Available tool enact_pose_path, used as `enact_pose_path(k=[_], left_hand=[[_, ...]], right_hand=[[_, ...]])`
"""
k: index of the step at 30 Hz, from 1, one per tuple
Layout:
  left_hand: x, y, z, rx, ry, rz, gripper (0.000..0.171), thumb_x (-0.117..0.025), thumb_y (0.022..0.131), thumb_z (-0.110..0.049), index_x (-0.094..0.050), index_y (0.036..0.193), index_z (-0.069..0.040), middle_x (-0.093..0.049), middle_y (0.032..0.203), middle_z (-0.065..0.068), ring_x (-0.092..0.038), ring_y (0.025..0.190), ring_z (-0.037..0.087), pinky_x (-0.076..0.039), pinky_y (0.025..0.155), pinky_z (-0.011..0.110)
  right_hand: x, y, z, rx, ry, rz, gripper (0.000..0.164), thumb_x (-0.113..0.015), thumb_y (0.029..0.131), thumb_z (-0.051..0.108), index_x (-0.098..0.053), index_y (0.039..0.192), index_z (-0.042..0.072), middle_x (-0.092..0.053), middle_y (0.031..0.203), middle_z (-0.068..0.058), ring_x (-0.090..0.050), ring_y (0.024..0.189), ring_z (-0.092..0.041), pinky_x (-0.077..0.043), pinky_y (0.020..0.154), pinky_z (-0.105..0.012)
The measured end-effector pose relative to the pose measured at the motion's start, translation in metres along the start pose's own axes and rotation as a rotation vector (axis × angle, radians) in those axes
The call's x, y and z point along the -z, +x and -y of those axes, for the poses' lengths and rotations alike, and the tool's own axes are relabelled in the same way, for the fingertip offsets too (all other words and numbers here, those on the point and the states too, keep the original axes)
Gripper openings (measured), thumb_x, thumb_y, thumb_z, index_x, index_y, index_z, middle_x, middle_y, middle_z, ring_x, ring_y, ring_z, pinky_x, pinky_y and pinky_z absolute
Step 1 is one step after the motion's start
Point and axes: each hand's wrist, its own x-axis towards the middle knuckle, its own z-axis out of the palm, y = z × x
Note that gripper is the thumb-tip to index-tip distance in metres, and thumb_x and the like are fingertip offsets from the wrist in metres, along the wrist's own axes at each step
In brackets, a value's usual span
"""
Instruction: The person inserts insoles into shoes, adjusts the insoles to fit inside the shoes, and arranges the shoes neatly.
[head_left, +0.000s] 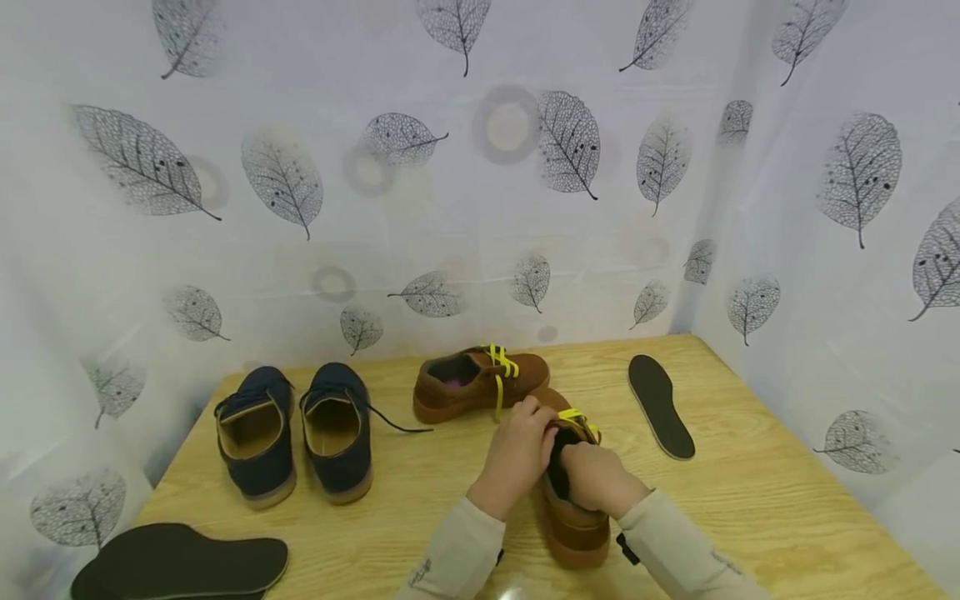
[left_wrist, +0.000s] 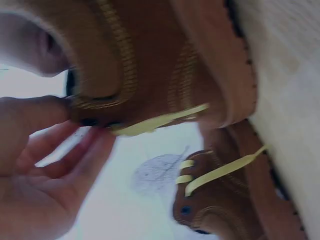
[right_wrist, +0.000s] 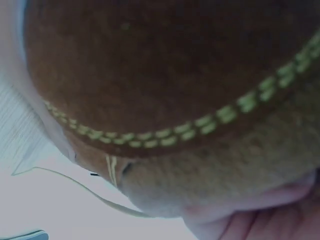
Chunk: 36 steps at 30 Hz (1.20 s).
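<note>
Right hand (head_left: 596,479) inside a brown shoe (head_left: 576,533)

Nearest, at left: large dark insole (head_left: 180,562) on the wood-grain table (head_left: 780,508). The brown shoe stands sole down, heel towards the person. Right hand sunk in its opening; I cannot tell how those fingers lie. Left hand (head_left: 517,454) pinches the opening's edge between thumb and fingers, beside yellow laces (head_left: 574,416). Well to the left, two navy shoes (head_left: 296,442), one lace trailing. Right, a slimmer insole (head_left: 662,407). Beyond, a second brown shoe (head_left: 468,392), toe rightward. Farthest: leaf-print curtain (head_left: 465,208).
</note>
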Motion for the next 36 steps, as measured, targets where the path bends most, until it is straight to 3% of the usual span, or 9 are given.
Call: enact_pose_path(k=[3, 6, 9, 12, 15, 18, 23, 36], left_hand=[[0.008, -0.002, -0.007, 0.119, -0.037, 0.121, 0.031, -0.068, 0.091, -0.017, -0.059, 0.115, 0.0, -0.056, 0.101, 0.011, -0.059, 0.082, 0.021, -0.051, 0.065, 0.028], [0.016, -0.004, -0.014, 0.249, -0.083, 0.224, 0.047, -0.068, 0.091, -0.02, -0.049, 0.122, 0.009, -0.056, 0.105, 0.019, -0.063, 0.083, 0.027, -0.053, 0.067, 0.033], [0.021, -0.005, -0.019, 0.347, -0.121, 0.288, 0.055, -0.068, 0.09, -0.02, -0.045, 0.125, 0.015, -0.059, 0.103, 0.023, -0.065, 0.083, 0.031, -0.054, 0.069, 0.037], [0.024, -0.004, -0.022, 0.395, -0.118, 0.348, 0.06, -0.067, 0.091, -0.023, -0.043, 0.127, 0.019, -0.064, 0.092, 0.023, -0.066, 0.077, 0.032, -0.054, 0.066, 0.039], [0.024, -0.003, -0.022, 0.412, -0.085, 0.412, 0.066, -0.065, 0.092, -0.026, -0.04, 0.131, 0.021, -0.066, 0.083, 0.023, -0.067, 0.073, 0.031, -0.054, 0.065, 0.039], [0.021, -0.004, -0.021, 0.39, -0.056, 0.44, 0.062, -0.063, 0.093, -0.025, -0.042, 0.129, 0.022, -0.066, 0.084, 0.024, -0.066, 0.072, 0.03, -0.054, 0.065, 0.039], [0.015, -0.007, -0.02, 0.316, -0.052, 0.395, 0.043, -0.063, 0.092, -0.014, -0.051, 0.114, 0.02, -0.063, 0.072, 0.019, -0.063, 0.06, 0.024, -0.05, 0.053, 0.033], [0.003, -0.006, -0.021, 0.278, -0.082, 0.333, 0.025, -0.063, 0.093, -0.013, -0.052, 0.098, 0.01, -0.059, 0.064, 0.013, -0.061, 0.055, 0.02, -0.045, 0.047, 0.028]], right_hand=[[0.001, -0.005, -0.001, -0.016, 0.121, -0.054, 0.021, -0.075, 0.077, 0.0, -0.058, 0.068, 0.007, -0.057, 0.064, -0.003, -0.055, 0.058, -0.018, -0.048, 0.055, -0.037], [0.005, -0.012, -0.002, -0.033, 0.229, -0.164, 0.021, -0.076, 0.077, 0.001, -0.059, 0.067, 0.007, -0.053, 0.06, 0.002, -0.049, 0.054, -0.012, -0.043, 0.051, -0.029], [0.009, -0.02, -0.002, -0.062, 0.256, -0.332, 0.02, -0.076, 0.078, 0.003, -0.059, 0.069, 0.008, -0.05, 0.063, 0.002, -0.046, 0.054, -0.011, -0.04, 0.049, -0.026], [0.013, -0.026, -0.005, -0.105, 0.219, -0.465, 0.023, -0.078, 0.078, 0.006, -0.056, 0.076, 0.004, -0.048, 0.068, -0.003, -0.044, 0.054, -0.013, -0.038, 0.048, -0.027], [0.015, -0.027, -0.012, -0.152, 0.204, -0.482, 0.027, -0.077, 0.079, 0.009, -0.055, 0.087, -0.004, -0.052, 0.075, -0.01, -0.048, 0.058, -0.019, -0.041, 0.05, -0.03], [0.016, -0.025, -0.021, -0.185, 0.247, -0.389, 0.03, -0.074, 0.082, 0.01, -0.057, 0.096, -0.011, -0.06, 0.079, -0.014, -0.057, 0.064, -0.023, -0.046, 0.054, -0.034], [0.012, -0.02, -0.028, -0.191, 0.321, -0.285, 0.025, -0.07, 0.083, 0.006, -0.064, 0.097, -0.014, -0.067, 0.078, -0.014, -0.064, 0.07, -0.026, -0.052, 0.058, -0.036], [0.015, -0.019, -0.032, -0.207, 0.315, -0.296, 0.021, -0.066, 0.084, 0.0, -0.064, 0.096, -0.017, -0.067, 0.08, -0.02, -0.065, 0.07, -0.029, -0.053, 0.057, -0.037]])
